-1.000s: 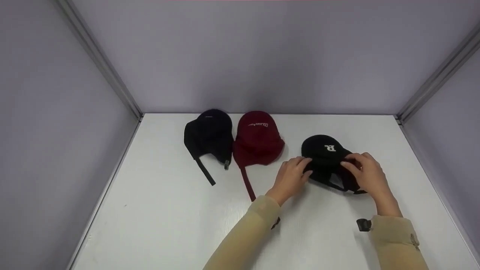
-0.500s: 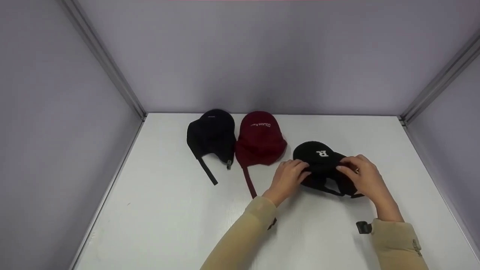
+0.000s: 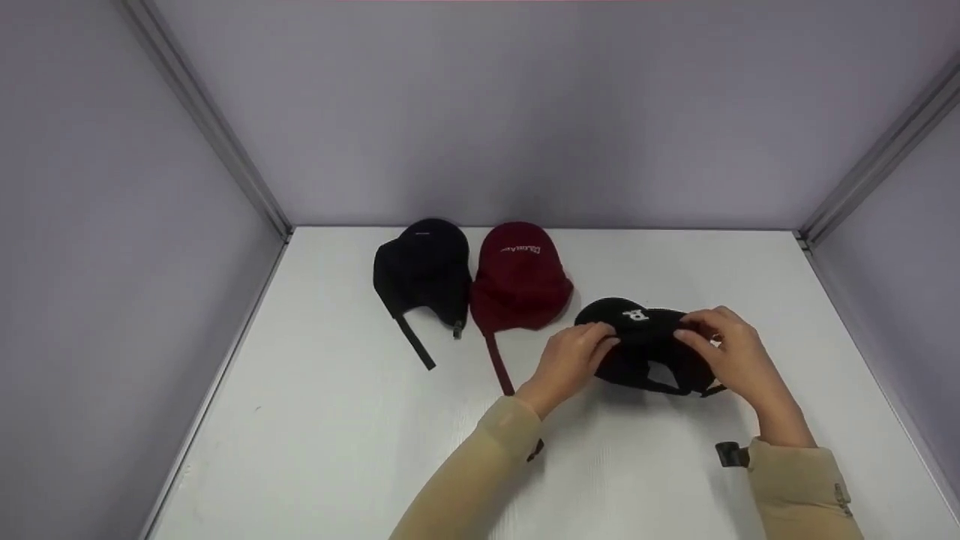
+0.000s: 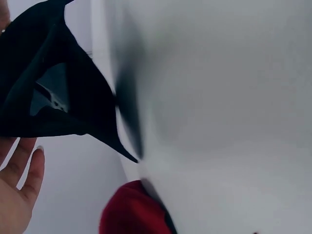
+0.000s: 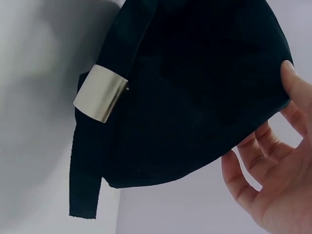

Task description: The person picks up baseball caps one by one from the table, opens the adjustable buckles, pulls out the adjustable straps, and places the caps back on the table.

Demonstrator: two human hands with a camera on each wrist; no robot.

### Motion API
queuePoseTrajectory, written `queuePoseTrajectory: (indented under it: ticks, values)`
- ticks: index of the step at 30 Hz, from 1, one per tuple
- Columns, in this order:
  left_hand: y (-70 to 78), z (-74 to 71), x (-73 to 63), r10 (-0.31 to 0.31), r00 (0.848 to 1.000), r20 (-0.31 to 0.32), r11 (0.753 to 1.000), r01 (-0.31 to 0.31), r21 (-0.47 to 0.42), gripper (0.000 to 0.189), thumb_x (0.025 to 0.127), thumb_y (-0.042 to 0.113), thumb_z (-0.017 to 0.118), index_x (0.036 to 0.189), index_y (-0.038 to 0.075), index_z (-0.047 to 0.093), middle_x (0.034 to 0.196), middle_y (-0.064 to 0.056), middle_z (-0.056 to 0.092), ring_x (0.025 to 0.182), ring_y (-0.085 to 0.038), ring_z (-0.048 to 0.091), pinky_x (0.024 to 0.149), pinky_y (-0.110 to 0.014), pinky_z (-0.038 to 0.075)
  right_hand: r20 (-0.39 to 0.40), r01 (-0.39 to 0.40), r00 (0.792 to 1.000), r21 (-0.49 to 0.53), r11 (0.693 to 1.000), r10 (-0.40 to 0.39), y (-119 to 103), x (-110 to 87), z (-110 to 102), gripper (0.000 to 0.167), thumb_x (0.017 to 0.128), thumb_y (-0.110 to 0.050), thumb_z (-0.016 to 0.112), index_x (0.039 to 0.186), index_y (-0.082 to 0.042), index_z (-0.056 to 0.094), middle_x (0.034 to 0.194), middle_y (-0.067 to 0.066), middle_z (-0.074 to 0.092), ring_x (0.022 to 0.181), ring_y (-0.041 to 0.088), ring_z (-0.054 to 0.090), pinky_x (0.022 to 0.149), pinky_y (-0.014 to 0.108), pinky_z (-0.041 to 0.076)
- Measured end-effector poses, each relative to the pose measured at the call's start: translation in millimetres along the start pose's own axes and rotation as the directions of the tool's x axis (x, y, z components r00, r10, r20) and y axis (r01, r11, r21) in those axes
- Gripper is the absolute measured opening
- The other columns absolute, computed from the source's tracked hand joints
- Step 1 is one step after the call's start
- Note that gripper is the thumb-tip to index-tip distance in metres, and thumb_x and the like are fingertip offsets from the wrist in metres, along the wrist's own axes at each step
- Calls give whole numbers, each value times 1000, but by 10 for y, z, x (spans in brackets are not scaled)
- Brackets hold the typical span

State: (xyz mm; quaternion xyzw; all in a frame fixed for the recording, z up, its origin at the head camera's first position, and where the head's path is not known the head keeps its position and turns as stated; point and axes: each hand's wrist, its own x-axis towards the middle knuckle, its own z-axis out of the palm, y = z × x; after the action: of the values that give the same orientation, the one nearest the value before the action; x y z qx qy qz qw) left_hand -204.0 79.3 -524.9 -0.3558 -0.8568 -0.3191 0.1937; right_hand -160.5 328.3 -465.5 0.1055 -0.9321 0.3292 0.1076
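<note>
A black baseball cap (image 3: 664, 324) with a white letter R is held between my two hands at the right of the table. My left hand (image 3: 568, 360) pinches its left edge, and my right hand (image 3: 729, 349) grips the other side between thumb and fingers. The cap's back opening and strap face me. Up close in the right wrist view, the strap carries a silver metal buckle (image 5: 101, 92) and its loose end hangs down. The left wrist view shows the dark cap (image 4: 92, 92) close over the white surface, its shadow beside it.
A dark cap (image 3: 431, 274) and a red cap (image 3: 523, 289) lie side by side at the back, straps pointing toward me. Grey panels (image 3: 480, 112) enclose the white table (image 3: 337, 435) at the back and both sides.
Both hands have brought the black cap leftward and slightly nearer to me. Its front has tilted, so the R now looks flatter. The other two caps stay in place.
</note>
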Motion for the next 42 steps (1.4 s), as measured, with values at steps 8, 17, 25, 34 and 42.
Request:
queuePoseTrajectory:
  ticks: [8, 17, 25, 34, 42]
  values:
    - [143, -212, 42, -155, 988, -17, 982, 152, -114, 18, 103, 26, 54, 101, 13, 66, 91, 5, 68, 79, -2, 61, 71, -16, 47, -51, 82, 995, 16, 996, -81, -66, -10, -26, 28, 90, -11, 73, 116, -5, 65, 90, 0, 55, 84, 12, 51, 78, 20, 41]
    - [138, -413, 98, -280, 959, -44, 932, 261, -250, 18, 102, 23, 55, 100, 9, 67, 80, 3, 65, 64, -3, 50, 60, -16, 43, -173, 54, 984, 115, 992, -33, 57, -81, -67, 38, 92, -6, 68, 129, -1, 59, 103, 7, 57, 100, 16, 55, 80, 14, 40]
    - [50, -497, 121, -352, 936, -26, 883, 323, -340, 16, 102, 22, 56, 98, 9, 66, 75, 6, 59, 64, -4, 48, 60, -17, 42, -208, 27, 978, 156, 987, 6, 231, -201, 36, 31, 91, -3, 70, 121, -1, 64, 108, 11, 61, 100, 6, 53, 80, 16, 41]
    - [-7, -511, 115, -327, 944, -30, 894, 299, -335, 17, 102, 22, 57, 99, 9, 66, 76, 5, 60, 64, -4, 47, 60, -17, 42, -263, 92, 963, 127, 988, -56, 217, -70, 168, 18, 85, 5, 73, 102, 1, 69, 107, 11, 60, 103, 1, 50, 82, 21, 40]
    - [-12, -692, 133, -296, 955, -18, 925, 282, -255, 15, 100, 21, 60, 99, 10, 69, 85, 2, 66, 72, -6, 56, 66, -18, 47, -207, 76, 977, 153, 985, -43, 71, -6, 46, 5, 90, 1, 69, 95, -1, 69, 94, 7, 66, 90, 0, 56, 79, 14, 42]
